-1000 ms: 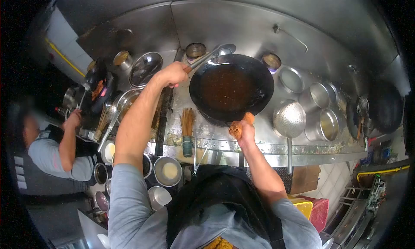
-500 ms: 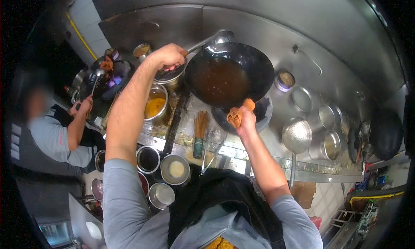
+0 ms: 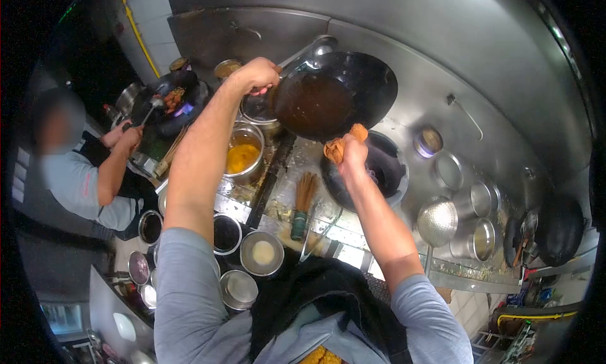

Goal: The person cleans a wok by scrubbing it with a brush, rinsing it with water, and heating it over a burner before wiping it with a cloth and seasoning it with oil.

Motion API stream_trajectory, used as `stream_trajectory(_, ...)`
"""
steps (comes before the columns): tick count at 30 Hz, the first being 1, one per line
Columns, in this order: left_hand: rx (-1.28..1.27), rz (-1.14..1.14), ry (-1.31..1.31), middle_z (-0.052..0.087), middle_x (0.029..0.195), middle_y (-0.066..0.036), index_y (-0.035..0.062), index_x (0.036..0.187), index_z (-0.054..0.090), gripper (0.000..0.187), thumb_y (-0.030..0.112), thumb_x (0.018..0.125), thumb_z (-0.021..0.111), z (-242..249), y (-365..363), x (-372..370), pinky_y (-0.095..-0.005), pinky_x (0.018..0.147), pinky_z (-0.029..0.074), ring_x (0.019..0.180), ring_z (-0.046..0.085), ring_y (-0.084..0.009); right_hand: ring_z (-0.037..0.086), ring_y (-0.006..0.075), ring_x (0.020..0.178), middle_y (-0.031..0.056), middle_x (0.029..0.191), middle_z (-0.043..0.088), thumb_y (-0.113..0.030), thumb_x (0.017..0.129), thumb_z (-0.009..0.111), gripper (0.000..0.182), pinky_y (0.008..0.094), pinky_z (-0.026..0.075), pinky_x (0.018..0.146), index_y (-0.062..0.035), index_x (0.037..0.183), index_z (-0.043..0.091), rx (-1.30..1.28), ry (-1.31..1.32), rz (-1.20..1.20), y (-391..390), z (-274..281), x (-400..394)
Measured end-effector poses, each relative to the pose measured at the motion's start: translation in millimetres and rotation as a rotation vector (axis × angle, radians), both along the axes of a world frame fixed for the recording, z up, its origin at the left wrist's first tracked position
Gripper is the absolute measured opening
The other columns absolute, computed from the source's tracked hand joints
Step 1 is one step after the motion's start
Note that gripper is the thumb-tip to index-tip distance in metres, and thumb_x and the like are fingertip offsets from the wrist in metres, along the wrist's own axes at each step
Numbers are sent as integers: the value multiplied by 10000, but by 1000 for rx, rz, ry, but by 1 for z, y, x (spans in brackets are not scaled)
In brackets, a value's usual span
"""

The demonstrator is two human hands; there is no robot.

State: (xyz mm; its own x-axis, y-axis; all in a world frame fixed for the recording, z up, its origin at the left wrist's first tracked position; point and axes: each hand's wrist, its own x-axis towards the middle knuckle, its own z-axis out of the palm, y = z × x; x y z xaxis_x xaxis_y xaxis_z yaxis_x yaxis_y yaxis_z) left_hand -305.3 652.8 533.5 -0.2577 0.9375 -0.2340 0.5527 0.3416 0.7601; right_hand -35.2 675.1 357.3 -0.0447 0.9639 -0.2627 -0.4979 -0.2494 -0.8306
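The black wok [image 3: 334, 95] is lifted clear of the burner and tilted, brown sauce pooled inside it, and it sits between the two hands. The right hand [image 3: 351, 154] is clamped on the wok's near rim through an orange cloth [image 3: 341, 144] bunched under the fingers. The left hand [image 3: 255, 77] is closed around the handle of a metal ladle [image 3: 309, 50], whose bowl lies just beyond the wok's far edge. Directly below the right hand is the open burner ring [image 3: 372, 171], dark and round. Below the left hand stands a steel pot of yellow liquid [image 3: 242, 154], and nearer the body, round steel containers [image 3: 262, 253] and a bamboo brush [image 3: 304, 203] rest on the counter edge. Well out past the right hand hangs a perforated strainer [image 3: 437, 222]. Far beyond the left hand, another person's hand [image 3: 129, 137] works a second wok [image 3: 170, 102].
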Motion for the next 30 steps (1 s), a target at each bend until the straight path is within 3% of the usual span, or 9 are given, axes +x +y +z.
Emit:
stream_trajectory(10,31,73,-56,485,578,18,57,949,638,177,58,777,594,-11,0,-21,-267,357,325,418,444,-85,636,248,696,132,864,583,-24,848,516,187,415,557,582,46,1021,508,61,-79,-15,14,11,-27)
stream_trajectory(18,55,97,-80,495,601,2,36,959,636,191,55,774,588,-19,-3,-31,-281,350,328,424,448,-92,642,289,708,150,883,584,-35,849,522,249,437,569,573,89,1063,493,50,-164,-12,27,9,-38)
stream_trajectory(24,63,91,-95,491,601,-1,40,876,602,106,54,773,582,-22,-1,-34,-276,354,326,424,450,-93,647,294,703,154,889,585,-26,855,517,234,443,573,567,93,1055,493,59,-147,-3,29,10,-38)
stream_trajectory(26,50,90,-110,503,620,7,51,820,588,42,82,812,615,-24,0,-36,-288,408,347,469,462,-101,648,295,706,157,895,589,-29,854,523,234,444,574,567,88,1055,497,73,-167,2,31,8,-39)
stream_trajectory(30,57,94,-117,504,624,9,56,834,592,43,92,822,611,-25,-2,-35,-289,416,349,474,463,-100,656,284,748,162,925,603,-37,854,548,250,432,574,592,76,1073,513,108,-271,19,31,14,-39)
